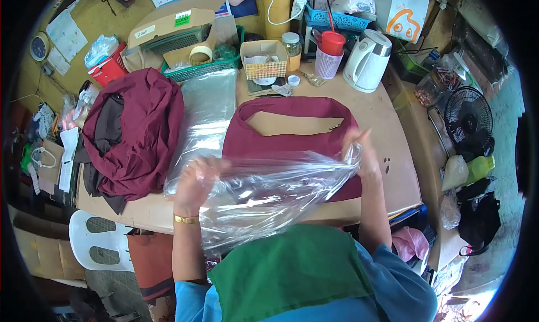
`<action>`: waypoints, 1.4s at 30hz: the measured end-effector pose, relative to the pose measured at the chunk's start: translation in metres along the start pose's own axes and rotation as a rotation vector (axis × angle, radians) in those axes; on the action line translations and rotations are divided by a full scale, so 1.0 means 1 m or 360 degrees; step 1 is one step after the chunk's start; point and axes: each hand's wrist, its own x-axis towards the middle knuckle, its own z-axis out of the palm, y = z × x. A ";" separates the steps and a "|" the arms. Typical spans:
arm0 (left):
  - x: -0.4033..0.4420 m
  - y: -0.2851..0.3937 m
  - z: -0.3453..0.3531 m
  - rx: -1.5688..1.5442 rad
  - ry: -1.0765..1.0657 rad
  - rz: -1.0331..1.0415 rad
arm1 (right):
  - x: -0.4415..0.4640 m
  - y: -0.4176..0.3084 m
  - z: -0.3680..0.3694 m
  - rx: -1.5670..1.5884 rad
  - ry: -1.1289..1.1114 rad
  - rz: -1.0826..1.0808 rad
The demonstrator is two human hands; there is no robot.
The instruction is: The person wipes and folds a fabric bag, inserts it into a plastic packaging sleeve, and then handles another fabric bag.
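Note:
A clear plastic bag point(269, 190) stretches between my two hands, crumpled and shiny. My left hand point(197, 180), with a gold band at the wrist, is closed on the bag's left side. On the right, my right hand point(364, 151) grips the gathered edge of the same bag. Beneath and behind it lies a folded maroon garment point(292, 106) with cardboard point(295, 124) showing in its collar opening. The bag covers part of the garment's lower half; whether any of the garment is inside it I cannot tell. Flat plastic bags point(209, 95) lie left of the garment.
A heap of maroon garments point(160, 111) with dark lining lies on the table's left. Along the back stand a green basket point(208, 68), a small box point(264, 69), a jar point(292, 44), a purple cup point(328, 63) and a white kettle point(368, 61). A black fan point(468, 117) is at right.

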 end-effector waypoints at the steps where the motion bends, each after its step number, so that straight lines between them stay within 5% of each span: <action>1: 0.002 -0.002 -0.002 -0.0465 0.0534 0.0247 | -0.005 -0.007 0.008 -0.0470 -0.0604 0.0132; 2: 0.003 -0.001 -0.004 -0.0464 0.0545 0.0249 | -0.007 -0.018 0.021 -0.1066 -0.1271 0.0243; 4: 0.002 0.001 -0.009 -0.1139 0.0054 -0.0070 | -0.010 -0.012 0.031 -0.0954 -0.1529 0.0482; 5: -0.013 -0.014 -0.024 -0.0689 0.0834 -0.0625 | -0.013 -0.006 0.027 -0.0398 -0.0891 0.0122; 6: -0.009 -0.013 -0.028 -0.0052 0.0133 -0.0734 | -0.013 0.000 0.021 0.0149 -0.0238 -0.0228; 7: -0.005 -0.011 -0.032 0.0580 -0.0530 -0.0546 | -0.001 -0.001 0.003 0.1050 -0.0091 -0.0097; 8: -0.005 -0.013 -0.029 0.0767 -0.0646 -0.0658 | -0.003 0.003 -0.007 0.1050 -0.0090 -0.0098; 9: -0.006 -0.016 -0.030 0.0772 -0.0655 -0.0662 | -0.007 0.000 -0.003 0.0677 -0.0323 0.0186; 10: -0.005 -0.022 -0.035 0.0307 -0.0014 -0.0434 | -0.009 -0.009 0.006 0.0291 -0.0551 0.0458; 11: -0.004 -0.025 -0.038 -0.0172 0.0620 -0.0187 | -0.011 -0.021 0.022 -0.0889 -0.1065 0.0507; 12: -0.002 -0.024 -0.040 -0.0174 0.0621 -0.0188 | -0.013 -0.028 0.044 -0.1470 -0.1493 0.0522; 14: 0.005 -0.020 -0.047 -0.1344 -0.0015 -0.0213 | -0.013 -0.026 0.051 -0.1257 -0.1334 0.0599; 16: -0.001 -0.023 -0.046 -0.1448 -0.0160 -0.0228 | -0.012 -0.009 0.029 -0.0598 -0.0468 -0.0161; 17: -0.013 -0.031 -0.060 -0.0896 -0.0068 -0.0102 | -0.006 -0.004 0.027 0.0173 -0.0054 -0.0268; 20: -0.009 -0.004 -0.056 0.0187 -0.0012 -0.0163 | -0.017 -0.009 0.030 0.0378 0.0056 0.0165; 21: -0.009 0.003 -0.059 -0.0068 0.0174 -0.0080 | -0.018 -0.007 0.031 -0.0744 -0.0457 0.0040; 22: -0.009 0.012 -0.054 -0.0330 0.0366 -0.0004 | -0.021 -0.016 0.053 -0.1221 -0.0817 0.0177; 23: -0.003 0.016 -0.041 -0.0619 0.0977 0.0163 | -0.023 -0.025 0.076 -0.1677 -0.1241 0.0210; 24: -0.005 0.019 -0.040 -0.0617 0.0981 0.0159 | -0.021 -0.030 0.084 -0.1697 -0.1577 0.0619; 26: -0.012 0.023 -0.041 -0.0025 0.0530 0.0027 | -0.033 -0.027 0.072 -0.0821 -0.0517 0.0244; 27: -0.016 0.024 -0.054 0.0078 0.0074 -0.0331 | -0.020 -0.010 0.059 -0.0486 -0.0040 -0.0201; 30: -0.004 0.020 -0.023 0.1071 -0.0379 -0.0963 | -0.004 -0.001 0.061 0.0586 0.0309 -0.0308; 31: -0.005 0.012 -0.029 0.1074 -0.0384 -0.0961 | 0.003 0.018 0.044 0.1011 -0.0361 -0.0078; 32: -0.009 -0.002 -0.040 0.0732 0.0215 -0.0484 | 0.010 0.035 0.029 0.1409 -0.1045 0.0169; 33: -0.012 -0.008 -0.048 0.0364 0.0791 0.0004 | -0.001 0.024 0.038 0.0326 -0.1036 0.0193; 34: -0.004 0.001 -0.053 -0.0558 0.0899 -0.0012 | -0.012 0.014 0.046 -0.0745 -0.1175 0.0195; 36: -0.002 -0.003 -0.074 -0.1379 -0.0092 0.0066 | -0.018 -0.009 0.071 -0.1168 -0.1457 0.0720; 37: -0.010 -0.005 -0.074 -0.1383 -0.0089 0.0064 | -0.026 -0.003 0.055 -0.0786 -0.1029 0.0526; 38: -0.024 -0.006 -0.069 -0.0822 0.0285 -0.0197 | -0.026 0.000 0.058 -0.0411 -0.0520 0.0071; 40: -0.016 -0.004 -0.049 0.0662 -0.0288 -0.0277 | -0.008 -0.013 0.073 0.0599 0.0627 -0.0095; 42: -0.009 0.007 -0.024 0.0952 -0.0420 -0.0886 | 0.001 0.008 0.039 0.1295 -0.0383 0.0041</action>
